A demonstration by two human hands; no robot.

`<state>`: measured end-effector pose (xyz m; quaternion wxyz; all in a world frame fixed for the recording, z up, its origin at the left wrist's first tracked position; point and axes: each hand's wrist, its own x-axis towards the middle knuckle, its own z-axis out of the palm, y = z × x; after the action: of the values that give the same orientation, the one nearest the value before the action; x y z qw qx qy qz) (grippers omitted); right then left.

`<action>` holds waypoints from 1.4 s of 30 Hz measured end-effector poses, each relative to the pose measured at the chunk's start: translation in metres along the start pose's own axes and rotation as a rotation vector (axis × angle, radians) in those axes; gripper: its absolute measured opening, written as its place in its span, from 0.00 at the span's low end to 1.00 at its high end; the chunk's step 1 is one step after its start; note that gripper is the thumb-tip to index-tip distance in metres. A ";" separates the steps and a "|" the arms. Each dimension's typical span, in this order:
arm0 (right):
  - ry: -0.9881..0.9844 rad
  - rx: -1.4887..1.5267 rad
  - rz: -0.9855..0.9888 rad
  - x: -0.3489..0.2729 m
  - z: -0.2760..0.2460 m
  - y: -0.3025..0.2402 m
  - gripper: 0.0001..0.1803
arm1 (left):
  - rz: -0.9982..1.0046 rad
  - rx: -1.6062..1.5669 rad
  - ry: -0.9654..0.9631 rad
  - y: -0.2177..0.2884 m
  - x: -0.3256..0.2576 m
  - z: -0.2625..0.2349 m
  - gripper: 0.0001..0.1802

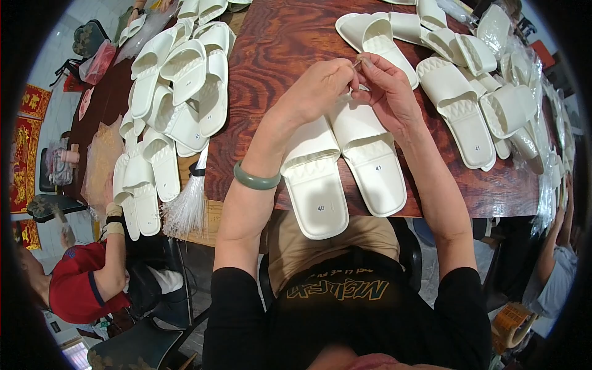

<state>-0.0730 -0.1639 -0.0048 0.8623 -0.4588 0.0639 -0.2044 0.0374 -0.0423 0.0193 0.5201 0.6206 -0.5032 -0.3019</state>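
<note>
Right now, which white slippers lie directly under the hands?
The pair of slippers lying side by side at the table's near edge, heels overhanging it; the other slippers sit in heaps left and right.

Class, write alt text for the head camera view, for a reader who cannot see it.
A person's left hand and right hand meet, pinching something too small to identify above a pair of white foam slide slippers on a reddish wooden table. More white slippers lie heaped on both sides, and a green bangle circles the left wrist.

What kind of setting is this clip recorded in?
Likely a small footwear packing or finishing workshop: piles of white slippers cover a wooden table, clear plastic bags lie along it, and another person sits working nearby.
</note>
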 end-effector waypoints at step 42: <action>0.007 -0.143 -0.053 -0.001 0.001 0.003 0.11 | 0.012 -0.013 -0.016 -0.003 0.001 -0.004 0.14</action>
<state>-0.0729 -0.1610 -0.0072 0.8215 -0.5200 0.0689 -0.2237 0.0423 -0.0419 0.0175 0.5218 0.6118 -0.5091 -0.3071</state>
